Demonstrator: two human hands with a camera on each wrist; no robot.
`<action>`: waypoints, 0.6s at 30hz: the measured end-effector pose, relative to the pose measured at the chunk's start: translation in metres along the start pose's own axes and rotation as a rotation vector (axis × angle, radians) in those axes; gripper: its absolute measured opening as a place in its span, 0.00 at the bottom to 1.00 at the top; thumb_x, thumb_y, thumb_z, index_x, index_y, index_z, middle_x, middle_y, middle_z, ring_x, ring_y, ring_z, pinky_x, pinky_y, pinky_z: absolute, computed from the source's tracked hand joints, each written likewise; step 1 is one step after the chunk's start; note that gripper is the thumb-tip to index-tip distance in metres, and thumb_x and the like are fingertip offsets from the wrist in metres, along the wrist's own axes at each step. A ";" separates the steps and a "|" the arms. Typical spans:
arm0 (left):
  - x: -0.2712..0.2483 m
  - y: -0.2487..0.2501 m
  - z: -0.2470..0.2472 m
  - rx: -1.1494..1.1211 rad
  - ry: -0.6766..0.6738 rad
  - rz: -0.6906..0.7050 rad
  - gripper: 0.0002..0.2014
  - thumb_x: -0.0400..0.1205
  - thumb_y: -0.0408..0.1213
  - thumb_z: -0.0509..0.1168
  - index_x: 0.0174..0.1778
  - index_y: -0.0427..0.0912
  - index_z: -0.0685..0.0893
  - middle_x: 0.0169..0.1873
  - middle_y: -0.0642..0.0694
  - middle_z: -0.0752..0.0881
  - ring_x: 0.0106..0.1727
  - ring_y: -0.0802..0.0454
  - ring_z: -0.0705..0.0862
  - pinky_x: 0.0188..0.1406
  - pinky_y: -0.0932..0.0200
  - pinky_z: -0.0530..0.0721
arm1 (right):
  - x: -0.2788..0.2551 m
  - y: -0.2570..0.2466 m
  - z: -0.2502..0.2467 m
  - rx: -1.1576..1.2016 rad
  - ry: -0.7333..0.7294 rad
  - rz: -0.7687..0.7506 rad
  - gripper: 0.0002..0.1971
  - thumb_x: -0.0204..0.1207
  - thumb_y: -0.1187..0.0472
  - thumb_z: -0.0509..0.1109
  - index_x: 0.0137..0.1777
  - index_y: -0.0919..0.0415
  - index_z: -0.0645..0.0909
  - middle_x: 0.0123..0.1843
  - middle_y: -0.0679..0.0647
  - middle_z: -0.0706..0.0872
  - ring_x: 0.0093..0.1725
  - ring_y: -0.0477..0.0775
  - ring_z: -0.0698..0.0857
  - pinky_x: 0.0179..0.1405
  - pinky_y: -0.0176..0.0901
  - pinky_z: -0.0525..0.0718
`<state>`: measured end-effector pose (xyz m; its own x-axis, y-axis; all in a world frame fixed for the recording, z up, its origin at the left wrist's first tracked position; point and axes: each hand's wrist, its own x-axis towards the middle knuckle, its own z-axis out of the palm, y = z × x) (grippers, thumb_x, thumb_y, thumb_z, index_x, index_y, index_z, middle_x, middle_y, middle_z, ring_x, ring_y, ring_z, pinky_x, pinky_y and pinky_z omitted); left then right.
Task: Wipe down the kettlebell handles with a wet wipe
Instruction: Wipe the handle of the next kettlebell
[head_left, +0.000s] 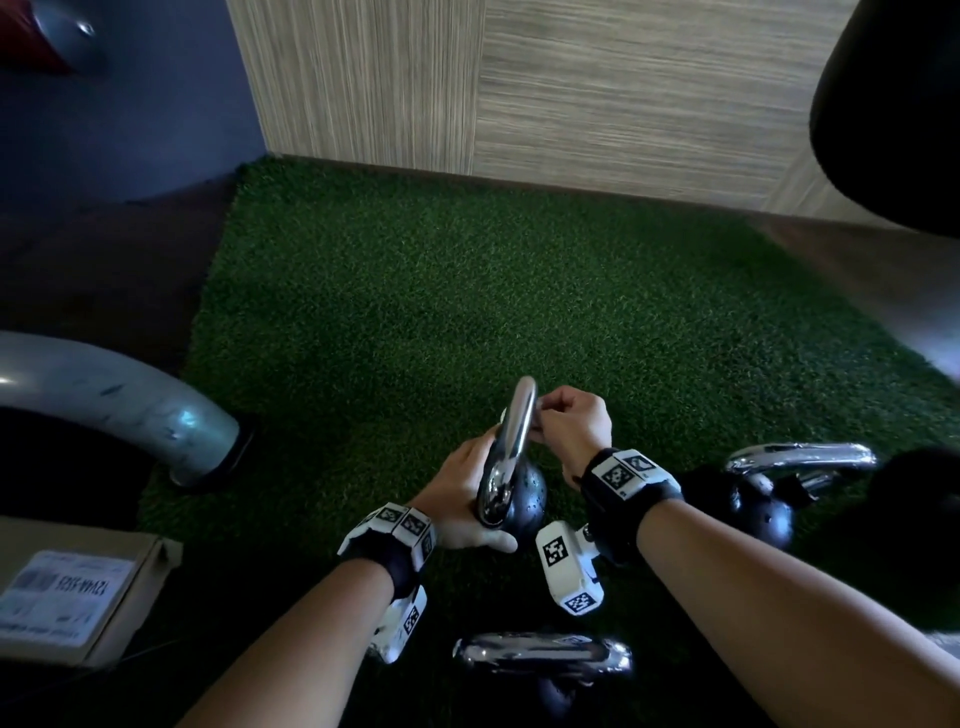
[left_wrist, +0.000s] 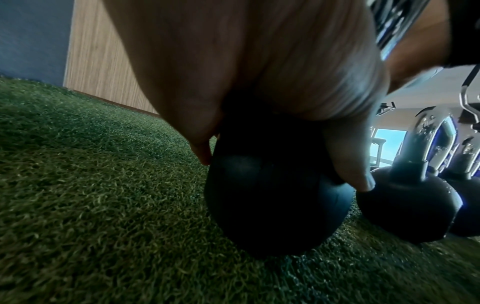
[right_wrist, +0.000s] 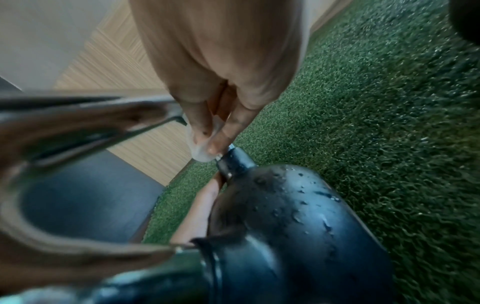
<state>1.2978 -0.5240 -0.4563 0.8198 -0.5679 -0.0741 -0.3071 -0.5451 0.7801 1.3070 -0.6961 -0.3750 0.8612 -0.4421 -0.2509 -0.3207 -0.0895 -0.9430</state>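
A black kettlebell (head_left: 524, 501) with a chrome handle (head_left: 514, 441) stands on the green turf (head_left: 467, 291), its body wet with drops (right_wrist: 298, 207). My left hand (head_left: 467, 499) cups the ball from the left, thumb and fingers curled around it (left_wrist: 270, 185). My right hand (head_left: 569, 423) pinches a white wet wipe (right_wrist: 200, 144) against the far leg of the handle, close to where it joins the ball. Two more kettlebells stand close by: one at the right (head_left: 763, 499) and one near the bottom edge (head_left: 545, 657).
A grey curved machine tube (head_left: 130, 400) meets the floor at the left. A cardboard box (head_left: 72, 592) with a label lies at the lower left. A wood-grain wall (head_left: 571, 83) borders the turf at the back. A dark rounded object (head_left: 893, 104) hangs at the upper right.
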 end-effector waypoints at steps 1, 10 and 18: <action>0.002 0.000 0.000 0.024 -0.006 0.014 0.74 0.53 0.62 0.86 0.91 0.48 0.49 0.86 0.49 0.60 0.87 0.49 0.59 0.89 0.44 0.59 | 0.000 0.002 0.000 -0.018 0.015 0.010 0.08 0.76 0.75 0.77 0.39 0.65 0.86 0.38 0.60 0.91 0.26 0.45 0.90 0.29 0.38 0.91; 0.007 -0.013 0.007 0.116 0.024 0.082 0.74 0.55 0.66 0.83 0.91 0.43 0.49 0.87 0.46 0.60 0.88 0.45 0.60 0.88 0.40 0.61 | 0.000 0.002 0.008 -0.430 0.026 -0.123 0.07 0.72 0.67 0.75 0.35 0.58 0.86 0.34 0.51 0.88 0.40 0.56 0.88 0.42 0.47 0.89; 0.007 -0.015 0.000 0.198 -0.086 0.088 0.78 0.53 0.64 0.84 0.91 0.41 0.44 0.89 0.43 0.54 0.90 0.45 0.55 0.90 0.43 0.58 | -0.005 -0.002 -0.005 -0.400 -0.091 -0.062 0.04 0.77 0.71 0.74 0.46 0.63 0.88 0.45 0.61 0.93 0.35 0.58 0.94 0.37 0.54 0.96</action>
<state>1.3085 -0.5202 -0.4683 0.7440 -0.6644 -0.0710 -0.4714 -0.5971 0.6491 1.3011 -0.6983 -0.3709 0.9093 -0.3460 -0.2310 -0.3793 -0.4614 -0.8020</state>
